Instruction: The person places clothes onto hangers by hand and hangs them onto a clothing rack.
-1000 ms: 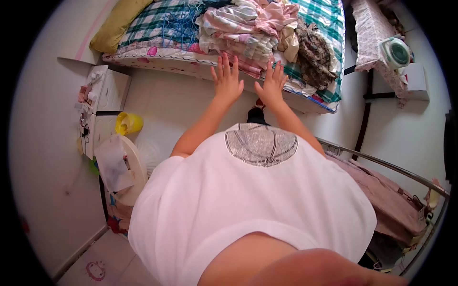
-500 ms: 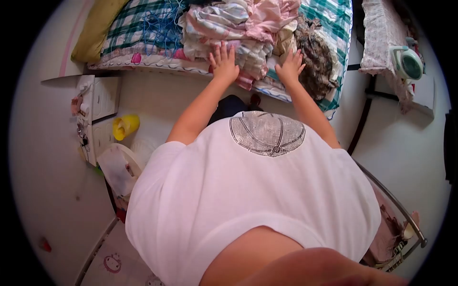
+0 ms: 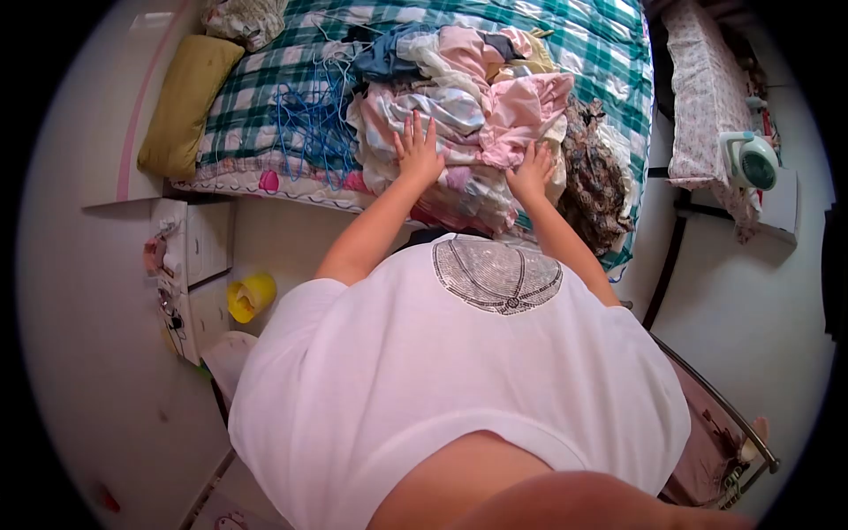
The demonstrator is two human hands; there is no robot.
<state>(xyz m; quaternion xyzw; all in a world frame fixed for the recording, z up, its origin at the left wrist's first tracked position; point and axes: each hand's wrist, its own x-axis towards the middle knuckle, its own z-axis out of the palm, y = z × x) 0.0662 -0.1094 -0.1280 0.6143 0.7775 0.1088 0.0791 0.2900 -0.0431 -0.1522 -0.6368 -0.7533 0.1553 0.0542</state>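
A heap of rumpled clothes (image 3: 433, 106) lies near the front edge of the bed, in pale white, pink and blue. My left hand (image 3: 419, 155) rests on the heap's left part with its fingers spread. On the right side, my right hand (image 3: 531, 174) lies with fingers apart at the lower edge of a pink garment (image 3: 523, 110). Just beyond that hand is a dark brown patterned garment (image 3: 594, 185), hanging toward the bed's edge. A bluish garment (image 3: 389, 55) sits at the back left of the heap. Neither hand grips anything.
The bed has a green and white checked cover (image 3: 601, 53). Blue wire hangers (image 3: 309, 132) lie left of the heap, with an olive pillow (image 3: 187, 106) farther left. A yellow bin (image 3: 251, 297) stands on the floor by white drawers (image 3: 208, 243). A fan (image 3: 749, 161) is at the right.
The view has tilted up, so more of the bed and the heap's back show. Both hands have moved from the heap's front farther onto the clothes, still spread.
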